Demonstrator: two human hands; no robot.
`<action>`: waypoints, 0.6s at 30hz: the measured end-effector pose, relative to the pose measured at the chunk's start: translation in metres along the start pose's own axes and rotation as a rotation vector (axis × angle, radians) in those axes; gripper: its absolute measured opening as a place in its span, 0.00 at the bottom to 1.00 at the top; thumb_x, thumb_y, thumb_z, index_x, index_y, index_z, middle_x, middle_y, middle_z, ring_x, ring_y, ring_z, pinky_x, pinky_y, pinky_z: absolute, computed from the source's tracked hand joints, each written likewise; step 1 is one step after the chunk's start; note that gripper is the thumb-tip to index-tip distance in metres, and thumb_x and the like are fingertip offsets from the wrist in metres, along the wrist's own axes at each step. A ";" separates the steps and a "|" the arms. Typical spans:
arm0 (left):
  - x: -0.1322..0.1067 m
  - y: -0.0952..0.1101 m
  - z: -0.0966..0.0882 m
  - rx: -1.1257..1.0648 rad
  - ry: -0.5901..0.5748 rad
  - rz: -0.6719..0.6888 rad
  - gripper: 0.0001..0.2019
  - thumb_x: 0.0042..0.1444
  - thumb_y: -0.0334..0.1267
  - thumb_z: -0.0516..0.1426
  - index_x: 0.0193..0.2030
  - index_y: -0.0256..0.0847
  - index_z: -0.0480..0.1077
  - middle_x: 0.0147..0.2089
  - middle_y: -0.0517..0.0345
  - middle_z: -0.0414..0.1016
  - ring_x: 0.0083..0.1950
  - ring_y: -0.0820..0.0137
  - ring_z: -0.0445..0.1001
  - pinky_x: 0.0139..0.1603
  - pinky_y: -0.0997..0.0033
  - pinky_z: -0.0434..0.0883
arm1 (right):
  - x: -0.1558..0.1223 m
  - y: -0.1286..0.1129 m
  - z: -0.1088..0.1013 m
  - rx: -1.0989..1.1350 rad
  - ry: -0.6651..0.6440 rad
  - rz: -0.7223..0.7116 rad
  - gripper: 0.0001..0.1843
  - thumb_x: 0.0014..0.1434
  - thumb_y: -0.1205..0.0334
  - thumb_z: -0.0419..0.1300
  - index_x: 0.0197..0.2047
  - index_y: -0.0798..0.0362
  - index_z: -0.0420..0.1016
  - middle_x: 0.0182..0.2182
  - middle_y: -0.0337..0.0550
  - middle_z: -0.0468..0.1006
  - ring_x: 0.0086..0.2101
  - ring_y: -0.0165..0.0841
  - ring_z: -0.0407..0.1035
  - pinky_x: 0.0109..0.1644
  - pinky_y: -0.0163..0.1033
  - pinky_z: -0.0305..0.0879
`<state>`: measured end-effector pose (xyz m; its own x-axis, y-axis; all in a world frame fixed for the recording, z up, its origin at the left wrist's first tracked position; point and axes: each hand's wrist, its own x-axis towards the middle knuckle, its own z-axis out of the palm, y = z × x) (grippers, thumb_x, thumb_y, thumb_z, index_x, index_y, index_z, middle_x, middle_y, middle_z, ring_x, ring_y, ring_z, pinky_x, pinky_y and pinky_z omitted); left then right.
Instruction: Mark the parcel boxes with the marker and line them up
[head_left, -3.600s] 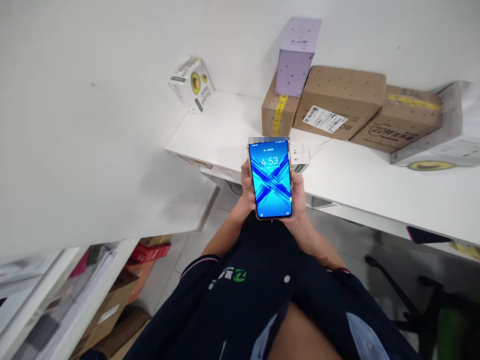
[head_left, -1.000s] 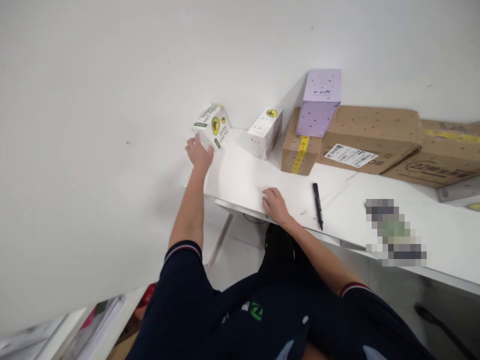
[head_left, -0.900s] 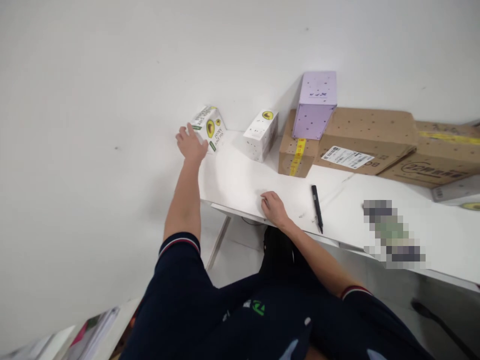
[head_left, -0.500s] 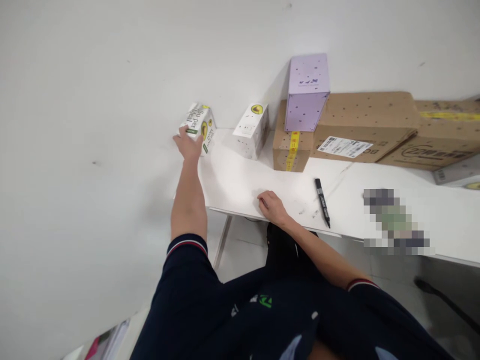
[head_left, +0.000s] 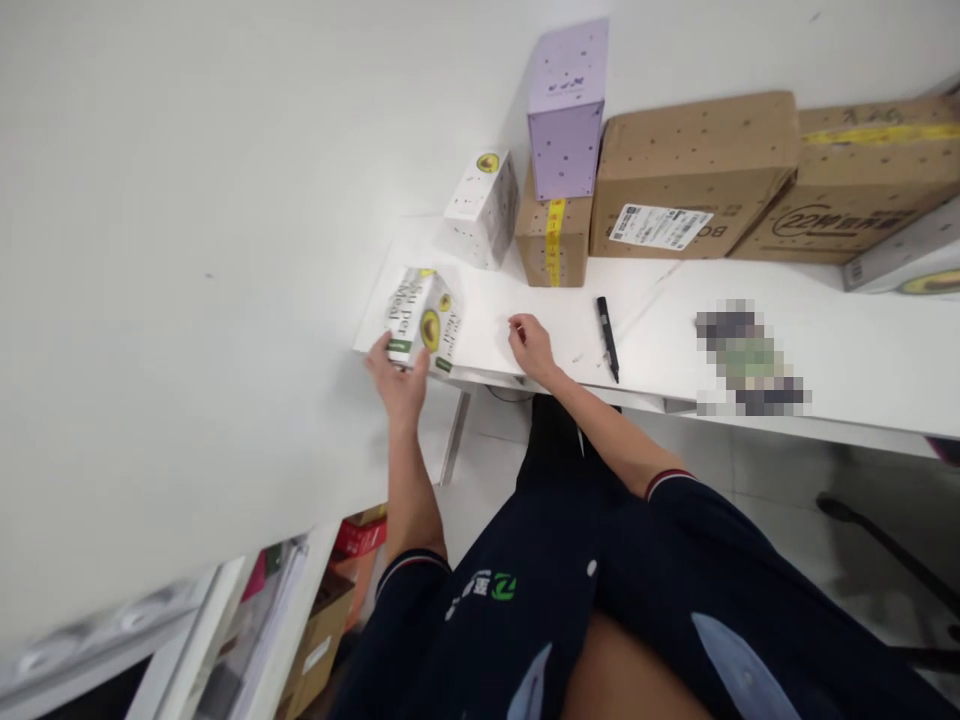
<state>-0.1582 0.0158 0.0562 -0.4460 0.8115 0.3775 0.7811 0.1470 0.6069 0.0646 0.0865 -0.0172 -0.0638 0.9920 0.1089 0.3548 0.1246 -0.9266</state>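
My left hand [head_left: 403, 383] grips the near end of a white "Super Meal" box [head_left: 425, 318] with avocado pictures, at the left end of the white table. Thumb and fingers lie on different sides of it. My right hand [head_left: 532, 347] rests on the table near its front edge, fingers curled; whether anything is inside them is hidden. Right of that hand lies a black marker [head_left: 608, 340]. Behind the gripped box stands another white box [head_left: 484, 208] with an avocado on top.
A purple box [head_left: 566, 150] stands on or against a small taped carton [head_left: 553, 240]. Larger brown cartons [head_left: 697, 175] line the wall to the right. A pixelated object [head_left: 752, 357] lies on the right side of the table [head_left: 660, 345]. Shelves [head_left: 277, 600] with goods are at lower left.
My left hand has brought the Super Meal box from the back of the table toward the front edge. My right hand stays on the table. The view has shifted.
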 end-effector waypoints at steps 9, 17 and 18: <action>-0.066 0.029 0.026 -0.467 -0.346 0.151 0.56 0.47 0.66 0.64 0.75 0.55 0.38 0.70 0.42 0.57 0.65 0.56 0.70 0.59 0.57 0.75 | -0.073 0.004 -0.069 0.213 0.102 0.131 0.34 0.68 0.37 0.38 0.60 0.50 0.69 0.58 0.53 0.72 0.52 0.40 0.71 0.54 0.47 0.71; -0.079 0.060 0.082 -0.580 -0.345 0.170 0.53 0.58 0.64 0.57 0.76 0.54 0.24 0.73 0.43 0.57 0.70 0.61 0.66 0.69 0.53 0.67 | -0.075 -0.003 -0.144 -0.344 0.186 0.131 0.22 0.67 0.55 0.50 0.59 0.56 0.70 0.54 0.60 0.70 0.48 0.46 0.72 0.57 0.54 0.68; -0.082 0.061 0.082 -0.545 -0.312 0.180 0.51 0.59 0.61 0.57 0.76 0.55 0.25 0.74 0.44 0.57 0.70 0.62 0.66 0.68 0.52 0.68 | -0.068 -0.003 -0.148 -0.436 0.170 0.171 0.23 0.66 0.56 0.52 0.61 0.57 0.68 0.54 0.61 0.69 0.49 0.48 0.72 0.56 0.55 0.68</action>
<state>-0.0384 0.0050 0.0047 -0.1171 0.9349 0.3350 0.4612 -0.2475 0.8521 0.2053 0.0220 0.0317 0.1694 0.9837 0.0595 0.7065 -0.0791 -0.7033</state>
